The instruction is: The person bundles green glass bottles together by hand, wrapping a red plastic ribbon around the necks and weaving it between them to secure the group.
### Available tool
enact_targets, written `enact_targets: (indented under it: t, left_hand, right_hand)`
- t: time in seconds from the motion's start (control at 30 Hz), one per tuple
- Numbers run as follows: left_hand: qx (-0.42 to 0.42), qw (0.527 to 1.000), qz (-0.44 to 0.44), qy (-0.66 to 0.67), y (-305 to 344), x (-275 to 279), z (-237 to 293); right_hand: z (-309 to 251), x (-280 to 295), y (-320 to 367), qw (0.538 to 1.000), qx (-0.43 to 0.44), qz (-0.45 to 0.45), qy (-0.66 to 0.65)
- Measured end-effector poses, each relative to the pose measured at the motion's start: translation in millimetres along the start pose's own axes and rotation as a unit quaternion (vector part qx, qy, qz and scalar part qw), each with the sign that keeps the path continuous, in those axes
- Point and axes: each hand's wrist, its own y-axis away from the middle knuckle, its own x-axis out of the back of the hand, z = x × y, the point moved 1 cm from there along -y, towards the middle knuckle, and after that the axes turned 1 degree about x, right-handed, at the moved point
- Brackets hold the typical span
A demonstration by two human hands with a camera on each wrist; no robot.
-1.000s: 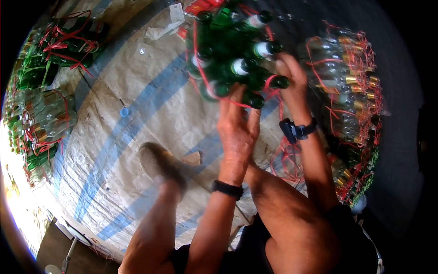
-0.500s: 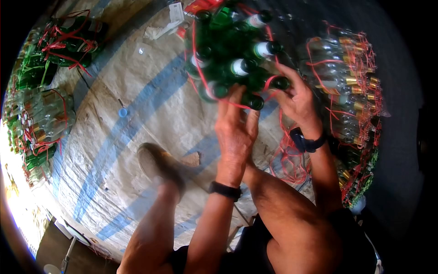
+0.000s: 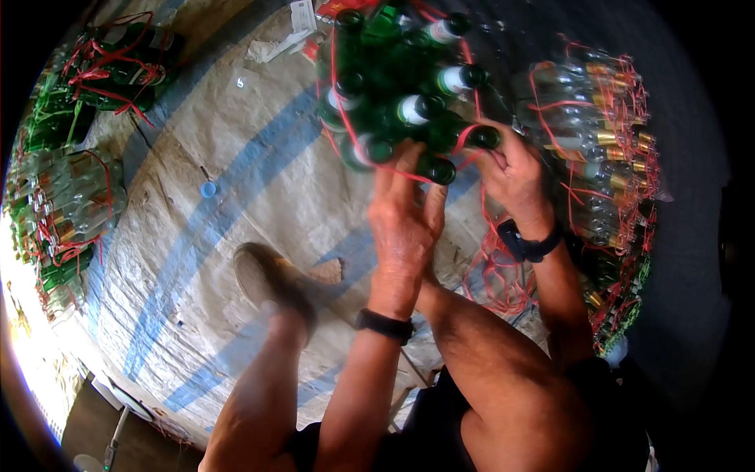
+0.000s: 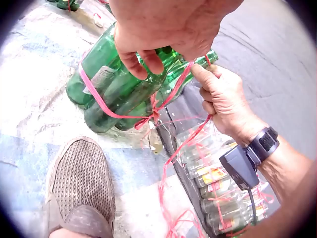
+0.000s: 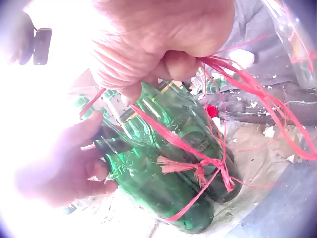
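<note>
A bundle of green glass bottles (image 3: 410, 75) stands upright, bound by red plastic twine (image 5: 184, 146); a knot with frayed ends shows low on its side in the right wrist view. My left hand (image 3: 403, 224) grips the neck of a bottle (image 3: 435, 170) at the bundle's near side, thumb on one side and fingers on the other. At the near right bottle neck (image 3: 481, 138), which has twine looped round it, my right hand (image 3: 515, 179) pinches the twine between curled fingers and thumb. A loose length of twine (image 4: 171, 161) trails down from that hand to the ground.
More tied bottles, clear with gold caps (image 3: 602, 149), lie to the right. On the left are green bottles (image 3: 126, 67) and clear bottles (image 3: 82, 189) in bundles. My shoe (image 3: 271, 279) is on the blue-striped sheet (image 3: 197, 259), near a blue cap (image 3: 208, 189). A twine tangle (image 3: 503, 279) lies by my knee.
My right hand has come from beside the upper bottle necks back toward my body, and its fingers have drawn in on the twine at the near right neck. The left hand keeps its grip.
</note>
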Motion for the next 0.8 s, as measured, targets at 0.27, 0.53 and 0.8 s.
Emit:
enact_targets:
  t: [0.27, 0.53, 0.8]
  left_hand:
    - [-0.003, 1.0, -0.011, 0.001, -3, 3, 4]
    - [-0.027, 0.999, 0.004, -0.018, 0, -1, -5]
    - [-0.011, 1.0, -0.001, -0.014, -1, 0, -1]
  right_hand:
    - [-17, 0, -2, 0.997, 0.036, 0.026, 0.065]
    - [-21, -3, 1, 0.993, 0.043, 0.056, 0.09]
    - [-20, -7, 6, 0.99, 0.029, 0.081, 0.111]
